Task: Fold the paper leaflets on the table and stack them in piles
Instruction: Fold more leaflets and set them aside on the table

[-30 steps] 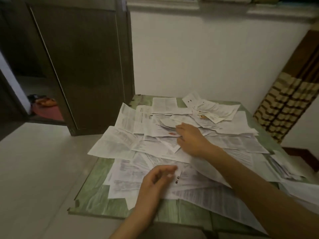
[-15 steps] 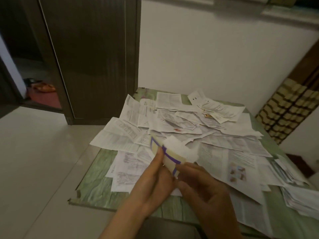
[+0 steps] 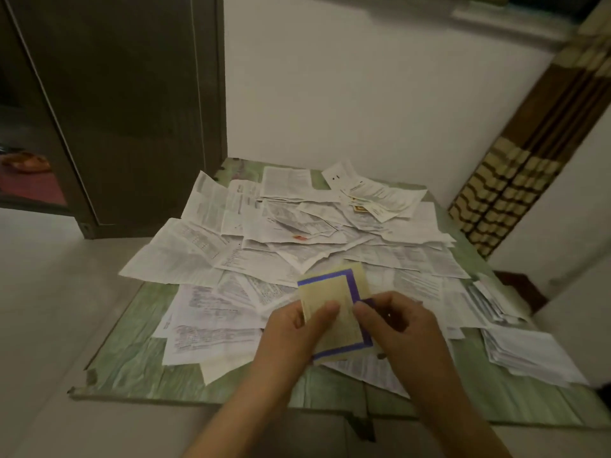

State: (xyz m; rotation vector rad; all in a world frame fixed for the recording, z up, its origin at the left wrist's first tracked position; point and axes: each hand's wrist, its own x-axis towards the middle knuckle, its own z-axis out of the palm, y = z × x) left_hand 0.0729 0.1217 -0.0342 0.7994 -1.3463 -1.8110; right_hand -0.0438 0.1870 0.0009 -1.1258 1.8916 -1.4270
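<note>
Green table [image 3: 132, 358] littered with white leaflets [image 3: 297, 233], door [image 3: 132, 110] behind; left hand [image 3: 291, 338], right hand [image 3: 400, 332] pinch cream leaflet [image 3: 334, 292].

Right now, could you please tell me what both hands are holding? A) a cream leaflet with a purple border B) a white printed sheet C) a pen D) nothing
A: the left hand and the right hand both pinch the cream leaflet with its purple border above the scattered white leaflets.

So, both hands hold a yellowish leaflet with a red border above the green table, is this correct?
Not quite. The border is blue-purple, not red. In the head view the left hand and right hand hold the yellowish leaflet above the green table.
</note>
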